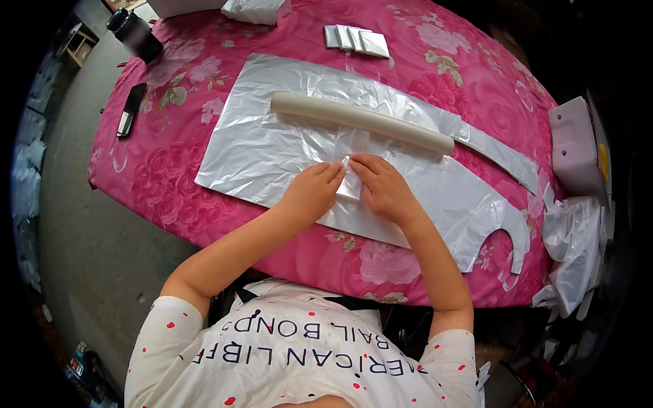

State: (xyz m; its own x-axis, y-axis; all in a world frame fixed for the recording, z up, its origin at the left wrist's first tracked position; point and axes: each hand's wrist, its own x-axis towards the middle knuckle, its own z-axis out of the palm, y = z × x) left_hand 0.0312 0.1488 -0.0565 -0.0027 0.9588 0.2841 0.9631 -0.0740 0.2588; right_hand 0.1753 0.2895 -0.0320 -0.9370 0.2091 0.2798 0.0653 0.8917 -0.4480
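A large sheet of thin, shiny white plastic [252,160], shaped like a disposable apron with curved strap-like ends at the right, lies flat on the table. Between my hands is a small folded plastic packet [349,188], with a translucent strip running up from it toward the roller. My left hand [314,192] pinches the packet's left edge, fingers closed. On the opposite edge, my right hand [384,187] has its thumb and fingers pressed together. Just beyond both hands, a long pale beige tube [364,121] rests slantwise across the plastic.
The table has a pink floral cloth [170,187]. Several folded silvery packets [356,41] lie overlapping at the back. A white stack [257,10], a dark bottle [135,34] and a phone [131,110] are at the far left. At right stand a white box [577,146] and crumpled plastic bags [573,241].
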